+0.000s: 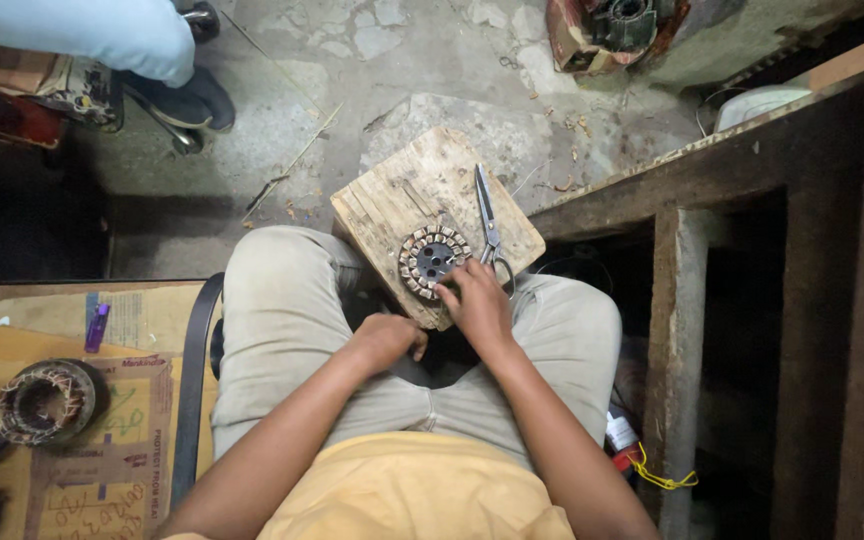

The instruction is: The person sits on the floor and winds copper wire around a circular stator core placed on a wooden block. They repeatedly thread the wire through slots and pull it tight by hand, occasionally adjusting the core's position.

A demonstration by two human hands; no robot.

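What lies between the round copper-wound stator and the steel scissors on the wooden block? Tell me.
In the head view, only bare wood of the wooden block separates the round copper-wound stator from the steel scissors; the right hand's fingertips reach in lower down.

- Your round motor stator (433, 261) lies flat on the wooden block, just left of the frame's centre. It is a ring of copper-brown wound teeth around a dark hub pierced with small holes; its face points up at you. Your right hand's fingertips meet its lower right edge.
- Your wooden block (422, 200) is a worn, pale, scratched slab, resting tilted across your knees at the centre of the frame, one corner pointing down toward you.
- Your scissors (487, 215) lie on the block just right of the stator, blades closed and pointing to the top of the frame, handles nearest your right hand.
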